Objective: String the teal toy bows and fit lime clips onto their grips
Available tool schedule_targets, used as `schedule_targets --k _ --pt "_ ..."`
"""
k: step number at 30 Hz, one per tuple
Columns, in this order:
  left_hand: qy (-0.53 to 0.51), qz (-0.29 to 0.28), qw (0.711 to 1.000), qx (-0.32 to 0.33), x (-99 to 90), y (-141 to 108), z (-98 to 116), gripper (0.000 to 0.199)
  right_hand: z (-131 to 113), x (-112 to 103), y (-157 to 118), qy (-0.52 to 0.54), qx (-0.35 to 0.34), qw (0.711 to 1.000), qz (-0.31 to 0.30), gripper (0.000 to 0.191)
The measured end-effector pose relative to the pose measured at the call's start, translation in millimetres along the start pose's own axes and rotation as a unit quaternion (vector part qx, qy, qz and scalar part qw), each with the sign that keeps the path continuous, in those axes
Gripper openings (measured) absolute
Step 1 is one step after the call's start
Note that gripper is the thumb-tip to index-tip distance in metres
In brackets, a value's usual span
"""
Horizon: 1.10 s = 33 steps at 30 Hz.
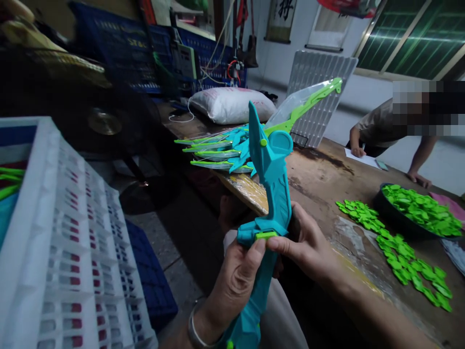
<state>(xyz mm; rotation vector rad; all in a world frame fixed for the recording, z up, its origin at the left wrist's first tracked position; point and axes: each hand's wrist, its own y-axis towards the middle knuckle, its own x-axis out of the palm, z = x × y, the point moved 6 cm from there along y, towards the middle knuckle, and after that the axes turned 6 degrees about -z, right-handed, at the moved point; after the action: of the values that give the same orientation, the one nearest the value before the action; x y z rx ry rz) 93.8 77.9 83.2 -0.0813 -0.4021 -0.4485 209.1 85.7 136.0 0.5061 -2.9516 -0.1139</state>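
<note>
Supervisor: State where the turquoise toy part point(278, 189) is.

Inspector: It is in the person's two hands, over the near edge of the bench point(316, 179), tilted slightly with its pointed end up.

Supervisor: Condition of the left grip?

Inspector: The left hand point(238, 274) has its fingers wrapped about the lower body of the part, with the thumb against a small green insert point(266, 235). A metal bracelet point(194, 329) is on that wrist.

Supervisor: And the right?

Inspector: The right hand point(308, 240) grasps the part from the other side, its thumb at the insert's right end. Its remaining fingers are largely hidden.

Supervisor: Surroundings?

Inspector: Turquoise-and-green pieces point(238, 140) lie stacked behind the part, near a white sack point(232, 104). A green limb with a clear panel point(305, 109) rises behind the part's top; whether the two are joined, I cannot tell. To the right, loose green pieces point(399, 257) lie beside a dark bowl point(397, 222) of similar pieces. Across the bench, a co-worker point(378, 123) leans over a paper point(363, 159).
</note>
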Motion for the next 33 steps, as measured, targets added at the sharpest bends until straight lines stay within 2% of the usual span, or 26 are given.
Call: schedule_targets --k 7,11,16,20,23,27,29,30,32,33 --pt "0.015 0.008 1.0 0.009 0.4 -2.6 3.4 0.047 4.0 -0.6 -7.2 -0.003 -0.031 0.999 0.022 0.055" --pt "-0.028 0.047 0.998 0.003 -3.0 -9.4 0.2 0.044 7.8 5.4 -11.9 0.028 -0.019 0.999 0.019 0.059" --pt "-0.072 0.044 0.996 -0.012 -2.6 -18.9 -0.7 0.041 7.1 11.5 -17.7 0.052 -0.021 0.998 0.03 0.053" --pt "-0.019 0.043 0.998 0.035 -0.6 -21.2 8.1 0.043 5.4 12.7 -20.9 0.027 -0.036 0.998 0.052 0.047" --pt "-0.007 0.045 0.999 0.026 -2.0 -16.8 6.6 0.044 6.8 11.3 -17.0 0.008 -0.036 0.997 0.067 0.048" --pt "-0.044 0.05 0.998 0.011 -11.2 -6.0 2.0 0.04 10.9 10.5 -7.2 -0.053 -0.052 0.996 0.058 0.055" --pt "-0.066 0.053 0.996 0.01 -16.0 -1.7 1.0 0.039 10.3 8.7 -5.9 -0.151 -0.097 0.981 0.07 0.067" --pt "-0.082 0.057 0.995 0.009 -18.2 -0.6 0.2 0.039 8.3 8.1 -7.2 -0.217 -0.133 0.963 0.085 0.074" --pt "-0.12 0.076 0.99 0.005 -22.7 -0.4 -2.7 0.039 2.7 10.1 -13.2 -0.349 -0.212 0.905 0.118 0.078" --pt "-0.139 0.087 0.987 0.004 -25.0 -1.1 -5.0 0.037 -0.4 12.9 -16.9 -0.404 -0.248 0.871 0.13 0.073"
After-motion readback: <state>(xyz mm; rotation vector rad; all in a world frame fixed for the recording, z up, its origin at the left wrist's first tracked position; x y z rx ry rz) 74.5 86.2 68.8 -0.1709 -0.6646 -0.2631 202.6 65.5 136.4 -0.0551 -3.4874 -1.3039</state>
